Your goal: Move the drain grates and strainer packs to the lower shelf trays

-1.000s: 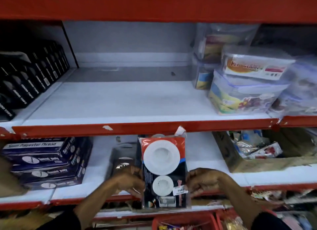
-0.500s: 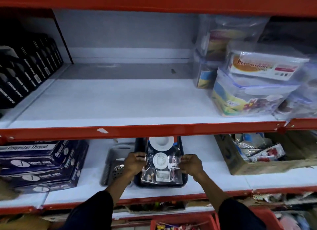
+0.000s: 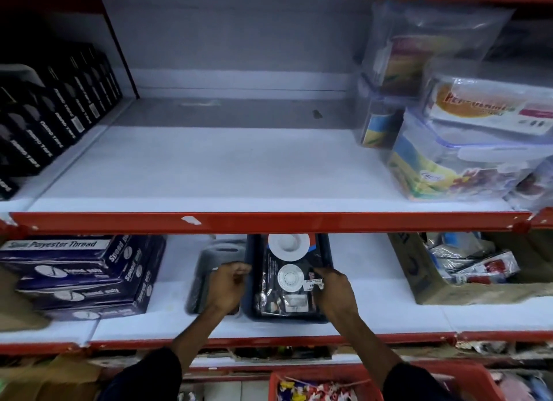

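A strainer pack (image 3: pixel 288 278), clear plastic with two white round strainers on a dark card, lies flat in a dark blue tray (image 3: pixel 326 251) on the lower shelf. My right hand (image 3: pixel 335 287) grips the pack's right edge beside its price label. My left hand (image 3: pixel 229 287) is curled at the blue tray's left rim, between it and a grey perforated tray (image 3: pixel 209 260). The left hand and blur hide what lies in the grey tray.
The upper shelf's red front lip (image 3: pixel 269 221) hangs just above the trays. Stacked blue polyester thread boxes (image 3: pixel 80 275) stand to the left and a cardboard box of packets (image 3: pixel 449 284) to the right. Plastic containers (image 3: pixel 466 149) and black boxes (image 3: pixel 45 122) sit on the upper shelf.
The strainer pack went from upright in front of the shelf down flat into the dark blue tray. My left hand slid off the pack's corner to the tray's left rim.
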A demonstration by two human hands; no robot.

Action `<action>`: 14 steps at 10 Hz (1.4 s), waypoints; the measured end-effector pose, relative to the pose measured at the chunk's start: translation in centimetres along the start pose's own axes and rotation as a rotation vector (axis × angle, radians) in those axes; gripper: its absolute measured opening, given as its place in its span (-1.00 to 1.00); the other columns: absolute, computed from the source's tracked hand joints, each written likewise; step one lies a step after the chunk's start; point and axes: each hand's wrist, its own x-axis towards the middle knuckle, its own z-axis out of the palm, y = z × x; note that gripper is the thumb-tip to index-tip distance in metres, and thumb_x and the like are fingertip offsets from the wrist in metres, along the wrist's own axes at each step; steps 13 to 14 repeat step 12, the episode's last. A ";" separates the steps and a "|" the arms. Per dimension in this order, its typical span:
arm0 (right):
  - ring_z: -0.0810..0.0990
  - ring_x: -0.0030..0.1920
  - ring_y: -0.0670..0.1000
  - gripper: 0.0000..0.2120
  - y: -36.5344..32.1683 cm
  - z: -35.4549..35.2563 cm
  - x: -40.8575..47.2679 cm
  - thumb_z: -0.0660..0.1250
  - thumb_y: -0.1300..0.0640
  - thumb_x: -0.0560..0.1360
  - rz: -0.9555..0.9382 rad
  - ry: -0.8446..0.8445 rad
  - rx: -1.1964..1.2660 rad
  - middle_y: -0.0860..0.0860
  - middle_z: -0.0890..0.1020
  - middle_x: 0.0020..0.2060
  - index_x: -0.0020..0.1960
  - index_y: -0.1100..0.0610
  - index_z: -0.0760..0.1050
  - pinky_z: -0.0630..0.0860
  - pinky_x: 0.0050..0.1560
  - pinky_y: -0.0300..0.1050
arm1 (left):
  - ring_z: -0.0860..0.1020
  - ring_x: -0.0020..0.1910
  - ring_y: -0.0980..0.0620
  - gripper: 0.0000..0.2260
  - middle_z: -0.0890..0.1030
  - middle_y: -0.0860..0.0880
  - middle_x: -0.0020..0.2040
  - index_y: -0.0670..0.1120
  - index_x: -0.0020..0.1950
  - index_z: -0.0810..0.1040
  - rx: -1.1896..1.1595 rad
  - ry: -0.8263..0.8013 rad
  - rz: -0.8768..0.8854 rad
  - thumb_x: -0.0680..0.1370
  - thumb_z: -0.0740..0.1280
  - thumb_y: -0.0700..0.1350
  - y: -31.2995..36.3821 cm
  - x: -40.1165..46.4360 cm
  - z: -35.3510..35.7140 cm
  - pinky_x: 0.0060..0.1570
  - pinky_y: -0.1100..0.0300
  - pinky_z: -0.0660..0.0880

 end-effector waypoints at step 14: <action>0.68 -0.03 0.09 -0.78 -5.5 1.6 -5.7 0.25 0.27 0.38 -0.291 -0.448 -0.312 0.10 0.71 -0.21 -0.23 0.11 0.68 0.60 0.00 -0.11 | 0.62 0.08 -0.17 -0.75 0.66 -0.18 0.06 -0.11 0.03 0.62 0.688 -0.332 0.169 0.46 0.21 -0.25 -1.4 -8.0 -6.2 0.02 0.08 0.55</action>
